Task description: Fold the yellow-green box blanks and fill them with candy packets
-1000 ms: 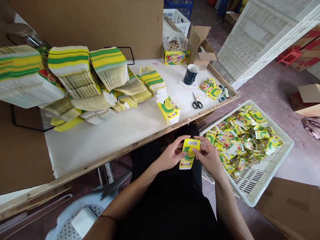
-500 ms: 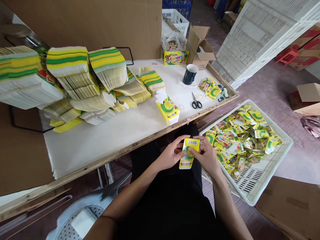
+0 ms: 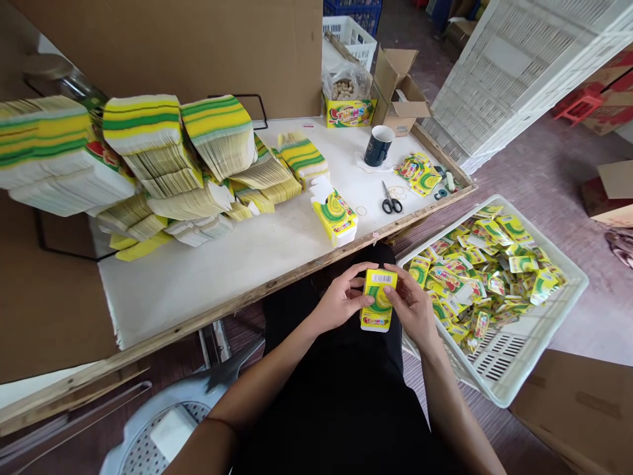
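Gripping one yellow carton [image 3: 380,318] between them, the left hand [image 3: 342,298] and right hand [image 3: 414,309] keep it above the dark-clothed lap, on the person's side of the table [image 3: 212,280]. The carton's long axis runs away from the body, its far end leaning slightly right. The barcode sits at that far end, the colourful lettering at the near one, and the printed face with its green swirl looks up at the head camera.

The left fingers are curled, nearly closed on the carton, thumb on its left long edge and index by the far left corner. The right fingers bend likewise around the far right corner, thumb pressing the face; how the other fingertips sit behind the carton cannot be told. The near short edge is clear of fingers, with free space below it.

Ahead, the wooden edging [image 3: 289,282] slants from lower left to upper right. Beyond it, a bare white strip stretches leftward in front of the card stacks [image 3: 217,135]; the carton stack [image 3: 337,221] stands close to the edging. On the right, the basket [image 3: 568,310] of packets [image 3: 457,277] limits the room beside the right hand.
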Action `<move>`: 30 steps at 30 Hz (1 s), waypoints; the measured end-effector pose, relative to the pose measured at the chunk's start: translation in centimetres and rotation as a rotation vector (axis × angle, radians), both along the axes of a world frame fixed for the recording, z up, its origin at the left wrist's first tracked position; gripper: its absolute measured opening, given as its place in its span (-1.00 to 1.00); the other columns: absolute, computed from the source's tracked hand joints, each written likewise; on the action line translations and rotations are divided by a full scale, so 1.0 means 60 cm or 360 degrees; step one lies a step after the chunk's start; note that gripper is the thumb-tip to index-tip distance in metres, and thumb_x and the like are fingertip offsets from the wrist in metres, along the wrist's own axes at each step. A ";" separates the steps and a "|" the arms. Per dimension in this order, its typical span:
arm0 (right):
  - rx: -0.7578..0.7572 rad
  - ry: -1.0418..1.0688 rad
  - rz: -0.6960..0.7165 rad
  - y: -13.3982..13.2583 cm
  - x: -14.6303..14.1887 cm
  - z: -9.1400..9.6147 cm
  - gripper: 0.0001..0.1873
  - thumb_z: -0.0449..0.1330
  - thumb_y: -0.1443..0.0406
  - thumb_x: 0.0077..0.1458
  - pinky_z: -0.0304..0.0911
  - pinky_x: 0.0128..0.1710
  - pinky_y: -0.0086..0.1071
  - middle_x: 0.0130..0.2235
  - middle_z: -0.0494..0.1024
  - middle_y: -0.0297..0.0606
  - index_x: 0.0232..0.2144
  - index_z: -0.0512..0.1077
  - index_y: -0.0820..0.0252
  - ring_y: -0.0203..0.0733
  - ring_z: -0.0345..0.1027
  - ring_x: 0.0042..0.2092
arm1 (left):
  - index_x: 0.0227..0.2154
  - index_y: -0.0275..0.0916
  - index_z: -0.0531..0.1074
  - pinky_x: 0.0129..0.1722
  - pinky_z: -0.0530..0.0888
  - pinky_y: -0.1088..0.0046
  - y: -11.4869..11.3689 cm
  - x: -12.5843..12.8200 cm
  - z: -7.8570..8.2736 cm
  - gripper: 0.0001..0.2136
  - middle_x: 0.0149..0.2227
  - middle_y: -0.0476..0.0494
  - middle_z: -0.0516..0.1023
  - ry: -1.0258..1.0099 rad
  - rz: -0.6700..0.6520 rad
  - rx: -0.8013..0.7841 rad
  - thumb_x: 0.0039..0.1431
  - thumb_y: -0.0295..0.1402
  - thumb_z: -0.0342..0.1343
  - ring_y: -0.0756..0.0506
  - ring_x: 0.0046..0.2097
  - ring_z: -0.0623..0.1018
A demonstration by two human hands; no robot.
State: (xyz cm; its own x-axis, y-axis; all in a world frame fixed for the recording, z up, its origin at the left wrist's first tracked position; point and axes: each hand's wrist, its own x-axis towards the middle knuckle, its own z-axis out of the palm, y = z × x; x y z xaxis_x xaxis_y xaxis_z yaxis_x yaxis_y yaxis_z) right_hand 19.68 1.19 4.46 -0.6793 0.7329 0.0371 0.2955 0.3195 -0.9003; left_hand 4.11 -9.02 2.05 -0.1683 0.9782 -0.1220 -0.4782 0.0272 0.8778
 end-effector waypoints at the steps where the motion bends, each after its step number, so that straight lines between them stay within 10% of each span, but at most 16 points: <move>1: -0.0054 0.0066 -0.0021 -0.002 0.001 -0.003 -0.55 0.20 0.10 0.27 0.34 -0.23 -0.31 0.00 0.49 -0.12 0.15 0.41 0.09 -0.15 0.40 -0.17 | 0.19 -0.19 0.29 -0.18 0.57 0.46 0.003 0.007 0.000 -0.37 -0.04 -0.25 0.60 0.0039 0.0013 0.0021 0.07 -0.24 0.36 -0.11 -0.17 0.64; 5: 0.0066 0.0213 -0.0314 0.012 0.020 -0.004 -0.60 0.26 0.14 0.22 0.33 -0.23 -0.30 -0.06 0.52 -0.12 0.06 0.45 0.15 -0.17 0.41 -0.21 | 0.29 -0.11 0.23 -0.07 0.60 0.39 0.024 0.022 0.007 -0.44 0.11 -0.27 0.53 0.0465 0.0092 0.0214 0.24 -0.27 0.18 -0.10 -0.07 0.63; 11: 0.1224 0.0051 -0.1216 0.077 0.087 0.025 -0.72 0.27 0.14 0.18 0.17 -0.25 -0.26 -0.32 0.49 -0.10 -0.28 0.58 0.29 -0.07 0.29 -0.18 | 0.26 -0.21 0.28 0.41 0.24 0.01 0.075 -0.071 0.004 -0.53 0.29 -0.34 0.35 0.1692 0.0730 0.0257 0.31 -0.27 0.07 -0.23 0.36 0.30; 16: 0.0835 0.0018 -0.0982 0.064 0.089 0.004 -0.69 0.24 0.11 0.23 0.11 -0.35 -0.32 -0.35 0.48 -0.18 -0.23 0.57 0.28 -0.25 0.16 -0.40 | 0.18 -0.32 0.37 0.38 0.29 -0.03 0.097 -0.137 -0.024 -0.59 0.30 -0.41 0.33 0.1938 0.0744 -0.0187 0.31 -0.35 0.04 -0.30 0.38 0.29; 30: 0.0131 0.0092 -0.0499 0.008 0.005 -0.004 -0.62 0.21 0.02 0.23 0.25 -0.32 -0.30 -0.31 0.55 -0.15 -0.16 0.54 0.23 -0.15 0.40 -0.29 | -0.13 -0.25 0.58 0.18 0.55 0.12 0.075 -0.148 -0.019 -0.73 0.01 -0.25 0.62 0.1930 0.0895 -0.0040 0.36 -0.30 -0.02 -0.19 0.12 0.58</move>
